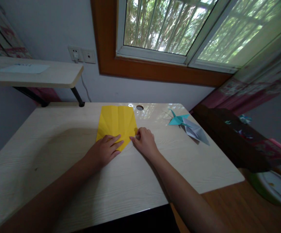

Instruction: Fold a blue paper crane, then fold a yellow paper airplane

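A sheet of yellow paper (118,119) with several crease lines lies on the desk, its near edge narrowing to a point. My left hand (105,149) rests flat on the paper's near left part with its fingers spread. At the right edge of the sheet, my right hand (145,140) has its thumb and fingers pinched together on the paper's side. The fingertips hide that bit of the edge. Off to the right sit a folded teal paper crane (178,119) and a folded white paper boat (195,131), touching or overlapping.
The pale wooden desk (65,181) has a round cable hole (139,107) near its back edge. A raised shelf (65,77) on black legs stands at the back left, a paper on it. A window (169,26) is behind. At the right are a dark cabinet (218,129) and a round bin (273,187).
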